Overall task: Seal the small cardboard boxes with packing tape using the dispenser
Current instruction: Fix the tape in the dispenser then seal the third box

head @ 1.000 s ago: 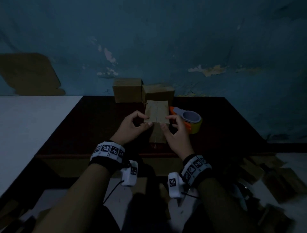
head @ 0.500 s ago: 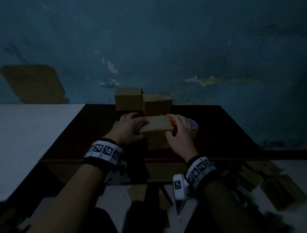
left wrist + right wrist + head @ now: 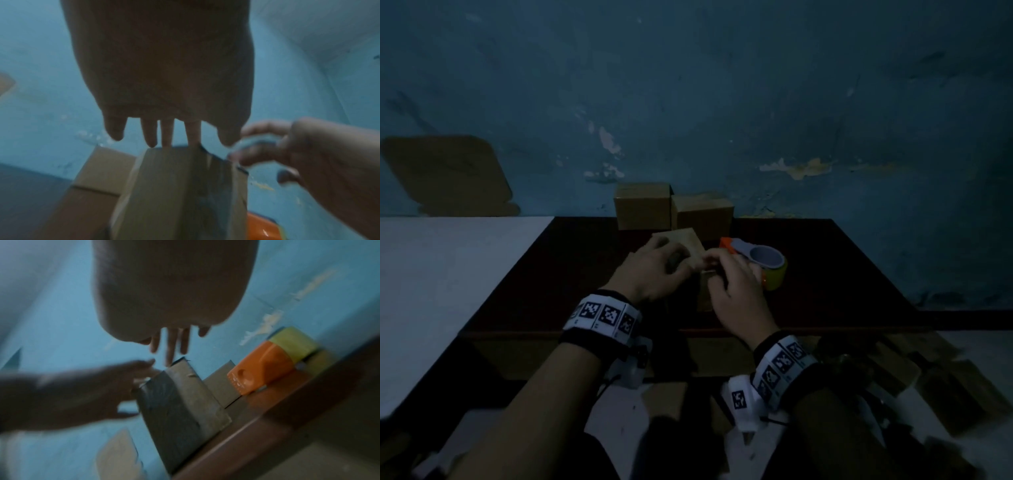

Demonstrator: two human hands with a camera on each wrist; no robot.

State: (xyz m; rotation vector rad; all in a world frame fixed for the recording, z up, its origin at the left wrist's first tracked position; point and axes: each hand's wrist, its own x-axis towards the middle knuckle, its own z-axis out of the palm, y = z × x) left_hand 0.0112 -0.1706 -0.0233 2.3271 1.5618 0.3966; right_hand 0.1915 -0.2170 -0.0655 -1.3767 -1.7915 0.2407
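We hold a small brown cardboard box [image 3: 690,248] between our 2 hands over the dark reddish-brown desk [image 3: 835,274]. Our left hand [image 3: 654,270] lies over the box's left side with its fingers [image 3: 167,134] reaching across the top, held nearly straight in the left wrist view, their tips at the far edge of the cardboard. Our right hand [image 3: 736,291] sits at the box's right edge; the motion blur there keeps us from telling whether its fingers pinch a flap or only touch it, though the right wrist view shows its fingers [image 3: 171,347] extended and loosely apart above the box's upper corner. Just to the right of our right hand, the orange plastic tape dispenser [image 3: 760,262] with its yellowish roll of packing tape lies on the desk, close to that hand but not held. Beyond our hands, against the peeling blue wall [image 3: 722,85], 2 more brown cardboard boxes [image 3: 642,205] stand side by side. To the left of our left hand lies a white surface [image 3: 448,274] adjoining the desk.
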